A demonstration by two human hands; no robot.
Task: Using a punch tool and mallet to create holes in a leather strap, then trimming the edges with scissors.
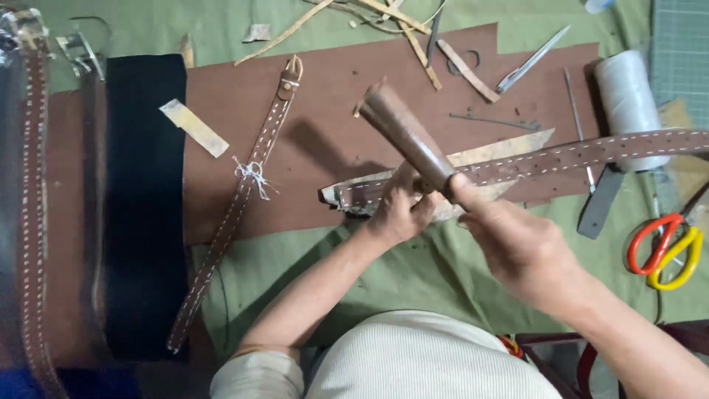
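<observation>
The right hand (521,244) has a closed grip around the lower end of a brown, tapered wooden mallet-like tool (405,134), whose thicker end points up and away over the work. It is held above the long brown stitched leather strap (561,155), not resting on it, so the tool looks poised over the strap's near end.

The left hand (399,210) presses down on that end of the strap, its fingers curled over the leather and a pale scrap beneath; this seems to pin the piece flat and steady. Whether its fingers close on the strap or only bear on it, I cannot tell. The strap runs from the left hand out to the right, passing in front of a white spool of thread (628,96).

All of this lies on a large reddish-brown leather sheet (332,89) spread over the green cloth-covered surface (413,281), probably as padding. A second stitched brown strap with a knot of white thread (244,192) lies diagonally to the left, well apart. Scissors with orange and yellow handles (665,251) sit on the right, near but untouched.
</observation>
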